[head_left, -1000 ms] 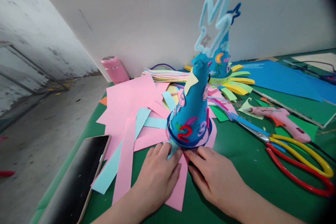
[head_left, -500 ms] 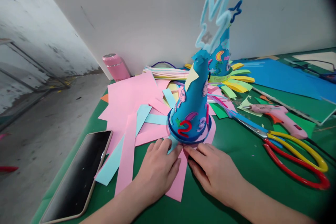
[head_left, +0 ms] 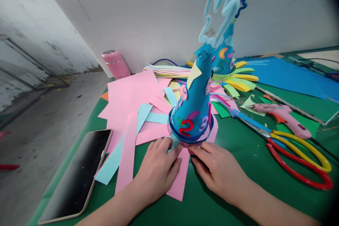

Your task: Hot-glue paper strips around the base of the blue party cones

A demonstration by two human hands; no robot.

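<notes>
A blue paper cone hat (head_left: 194, 102) stands upright, decorated with a red 2, a purple 3 and cartoon stickers. Light blue fuzzy wire, bent in a zigzag, rises from its tip. Around its base runs a dark blue rim, over pink paper. My left hand (head_left: 160, 169) lies just in front of the hat, index fingertip pressing down by the rim, thumb apart. From the other side my right hand (head_left: 218, 166) reaches in, its index fingertip on the pink paper close to the left one. A pink strip (head_left: 178, 180) extends towards me between the hands. The hat's rear is hidden.
Scissors (head_left: 296, 159) and a pink glue gun (head_left: 283, 114) lie on the right. On the left are a phone (head_left: 76, 180), pink sheets (head_left: 127, 91) and a pink bottle (head_left: 116, 63). A second decorated cone hat (head_left: 225, 51) stands behind. Blue sheets (head_left: 286, 74) lie at back right.
The right index fingertip has shifted slightly to the right along the hat's front edge, widening the small gap between the fingertips. The camera view has tilted a little. The hat stays in place.
</notes>
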